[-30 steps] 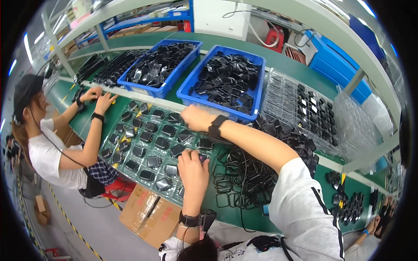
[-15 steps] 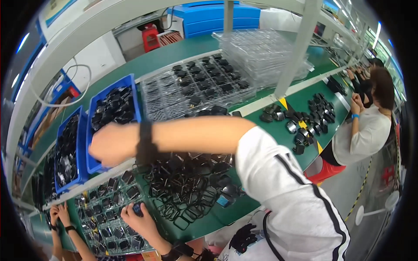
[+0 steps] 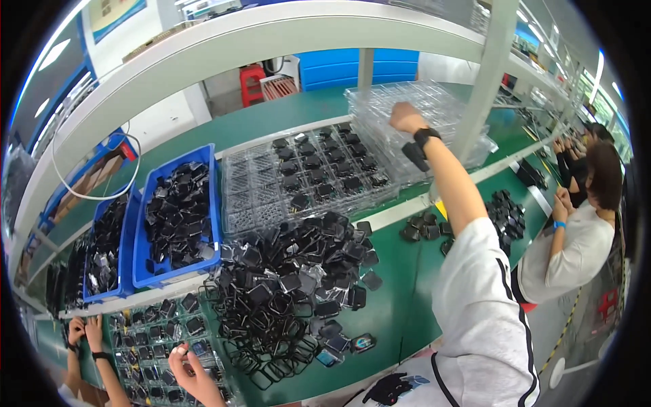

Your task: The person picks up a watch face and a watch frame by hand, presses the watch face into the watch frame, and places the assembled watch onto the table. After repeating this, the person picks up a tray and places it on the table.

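Note:
My right arm stretches far across the bench. The right hand (image 3: 408,118), fingers curled, is over a stack of clear plastic trays (image 3: 434,95); what it holds, if anything, is hidden. A dark band circles that wrist. At the lower left my left hand (image 3: 195,376) has thumb and forefinger apart, just over a clear tray (image 3: 163,332) filled with small dark square watch-like pieces. Right of it lies a heap of black frames and square cases (image 3: 291,292). By the heap's near edge lie two pieces with lit or coloured faces (image 3: 363,342).
Two blue bins (image 3: 139,271) of dark parts stand at the left. A partly filled clear tray (image 3: 254,203) lies behind the heap. Grey shelf posts (image 3: 485,74) and a beam cross above. Another person's hands (image 3: 85,332) work at far left; a person (image 3: 569,251) sits at right.
My right hand has swung from the blue bins to the tray stack. The dark piece earlier in my left hand no longer shows between its fingers. The view has shifted slightly.

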Available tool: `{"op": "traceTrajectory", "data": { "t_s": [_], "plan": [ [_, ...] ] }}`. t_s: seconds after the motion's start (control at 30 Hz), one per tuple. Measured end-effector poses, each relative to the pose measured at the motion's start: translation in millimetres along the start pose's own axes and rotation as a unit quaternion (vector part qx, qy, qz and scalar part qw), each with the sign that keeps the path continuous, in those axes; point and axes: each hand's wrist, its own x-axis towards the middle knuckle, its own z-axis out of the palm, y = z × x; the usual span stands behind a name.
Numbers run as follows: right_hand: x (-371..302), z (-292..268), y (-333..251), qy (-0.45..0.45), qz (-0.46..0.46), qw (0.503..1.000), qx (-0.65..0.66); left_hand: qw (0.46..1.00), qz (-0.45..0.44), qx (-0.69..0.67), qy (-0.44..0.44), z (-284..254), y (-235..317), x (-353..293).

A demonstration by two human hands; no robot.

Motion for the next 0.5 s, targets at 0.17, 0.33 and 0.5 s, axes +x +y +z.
{"op": "traceTrajectory", "data": {
  "t_s": [0.17,0.33,0.5],
  "plan": [
    [-46,-64,-2,0.216,0.001,0.976,-0.041,0.996,-0.005,-0.081,0.029,11,23,-27],
    [-147,-127,-54,0.270,-0.157,0.950,-0.020,0.992,-0.056,-0.099,0.050,32,42,-43],
    [-287,-178,-122,0.207,-0.385,0.894,0.097,0.943,-0.132,-0.305,0.005,23,37,-28]
  ]
}}
